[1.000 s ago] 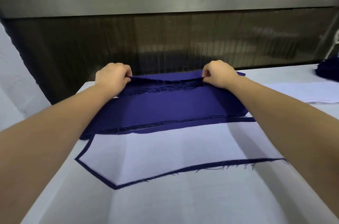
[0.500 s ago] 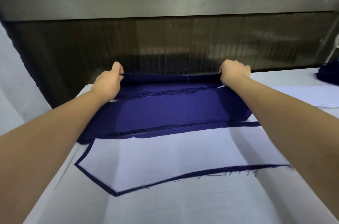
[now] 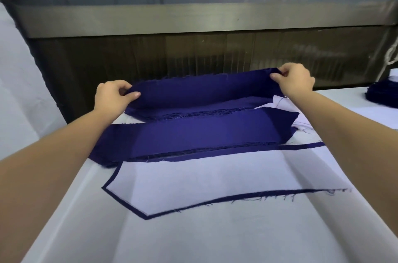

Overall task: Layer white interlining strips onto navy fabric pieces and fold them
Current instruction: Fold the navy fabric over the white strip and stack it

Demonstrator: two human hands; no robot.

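Observation:
My left hand (image 3: 113,96) pinches the left end of a navy fabric piece (image 3: 202,90), and my right hand (image 3: 296,81) pinches its right end. The piece is lifted off the far navy stack (image 3: 193,113), its frayed top edge raised. Nearer to me lies a folded navy piece (image 3: 204,135). In front of that, a white interlining strip (image 3: 204,178) lies flat on a navy piece whose edge (image 3: 129,206) shows as a thin border around it.
The white table (image 3: 193,237) runs toward me. A dark ribbed panel (image 3: 215,54) under a metal rail stands just behind the fabric. White sheets (image 3: 383,116) and a dark navy pile (image 3: 381,93) lie at the far right.
Both hands have raised the far navy piece from the stack and spread apart along it; its upper edge now stands clear of the pile.

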